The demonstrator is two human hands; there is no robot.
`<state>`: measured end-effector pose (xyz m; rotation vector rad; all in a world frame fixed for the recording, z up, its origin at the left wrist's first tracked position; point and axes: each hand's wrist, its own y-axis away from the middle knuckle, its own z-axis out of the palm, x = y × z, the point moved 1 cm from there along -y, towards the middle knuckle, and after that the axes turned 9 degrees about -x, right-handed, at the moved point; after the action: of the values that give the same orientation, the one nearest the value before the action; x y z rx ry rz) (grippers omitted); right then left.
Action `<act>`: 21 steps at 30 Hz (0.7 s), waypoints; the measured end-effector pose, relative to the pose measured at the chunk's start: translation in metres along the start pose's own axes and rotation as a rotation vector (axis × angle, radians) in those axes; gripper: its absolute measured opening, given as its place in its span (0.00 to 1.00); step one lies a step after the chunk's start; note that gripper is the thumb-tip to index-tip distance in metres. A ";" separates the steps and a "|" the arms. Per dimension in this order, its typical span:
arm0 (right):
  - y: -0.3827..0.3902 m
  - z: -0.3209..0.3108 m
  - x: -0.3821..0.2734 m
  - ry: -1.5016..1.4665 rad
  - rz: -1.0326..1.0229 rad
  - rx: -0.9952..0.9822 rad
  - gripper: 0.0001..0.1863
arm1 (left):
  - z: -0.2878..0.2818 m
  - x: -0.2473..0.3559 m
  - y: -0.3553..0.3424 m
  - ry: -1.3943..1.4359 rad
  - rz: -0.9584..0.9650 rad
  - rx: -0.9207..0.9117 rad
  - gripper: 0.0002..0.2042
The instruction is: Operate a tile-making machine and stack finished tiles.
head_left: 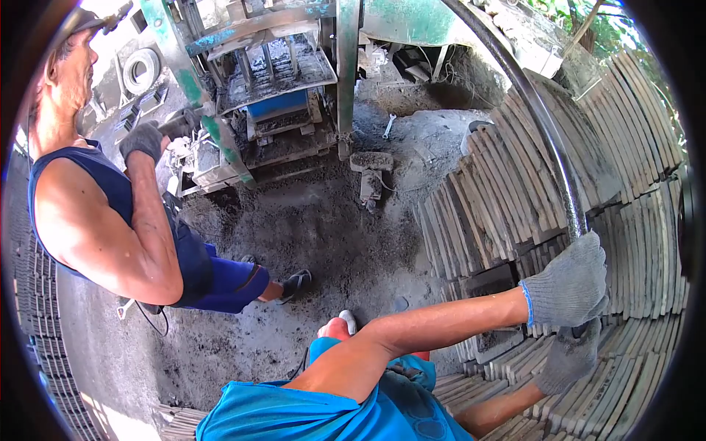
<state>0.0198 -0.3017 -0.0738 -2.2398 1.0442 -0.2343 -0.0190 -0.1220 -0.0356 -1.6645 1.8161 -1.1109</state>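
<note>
A long dark metal bar (544, 121) runs from the top edge down to my two gloved hands on the right. My left arm reaches across my body, and my left hand (566, 283), in a grey knit glove with a blue cuff, is closed around the bar. Just below it, my right hand (568, 361), in a darker grey glove, is closed near the bar's lower end, its fingers partly hidden. Behind both hands are stacks of flat boards (485, 191). Ahead stands a press-like machine with a green frame (346, 73) and a blue block-shaped part (278, 105).
At the left a co-worker (110, 213) in a dark blue tank top stands beside the machine, a gloved hand (143, 140) near its frame. A wrench (389, 126) lies on the gritty ground. A tire (141, 71) leans at the back left. Stacked blocks (44, 287) line the left edge.
</note>
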 end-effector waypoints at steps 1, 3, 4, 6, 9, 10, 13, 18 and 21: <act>-0.001 -0.002 -0.005 -0.001 0.000 0.000 0.29 | -0.001 0.000 0.000 0.013 0.003 -0.004 0.16; -0.004 -0.008 -0.015 0.018 0.080 -0.066 0.29 | -0.001 -0.001 0.000 0.024 0.008 -0.007 0.16; -0.004 -0.008 -0.014 0.016 0.080 -0.063 0.29 | 0.000 -0.001 0.000 0.009 0.016 0.024 0.16; -0.003 -0.006 -0.009 0.050 0.080 -0.062 0.30 | 0.001 -0.001 0.000 -0.009 0.029 0.058 0.16; -0.002 -0.004 -0.005 0.036 0.028 -0.026 0.30 | -0.002 -0.001 0.000 0.009 0.033 0.045 0.16; -0.002 -0.005 -0.007 0.034 0.028 -0.022 0.30 | -0.002 0.000 0.000 0.003 0.034 0.035 0.16; -0.004 -0.009 -0.012 -0.023 0.062 -0.048 0.30 | -0.006 0.000 -0.001 0.000 0.033 0.012 0.17; -0.004 -0.009 -0.014 -0.020 0.107 -0.098 0.29 | -0.013 -0.001 -0.001 0.010 0.031 -0.031 0.18; -0.004 -0.010 -0.013 -0.047 0.037 -0.076 0.29 | -0.012 -0.002 0.000 -0.005 0.050 0.020 0.18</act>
<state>0.0094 -0.2950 -0.0623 -2.2800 1.0846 -0.1275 -0.0275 -0.1171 -0.0287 -1.6002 1.8274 -1.0991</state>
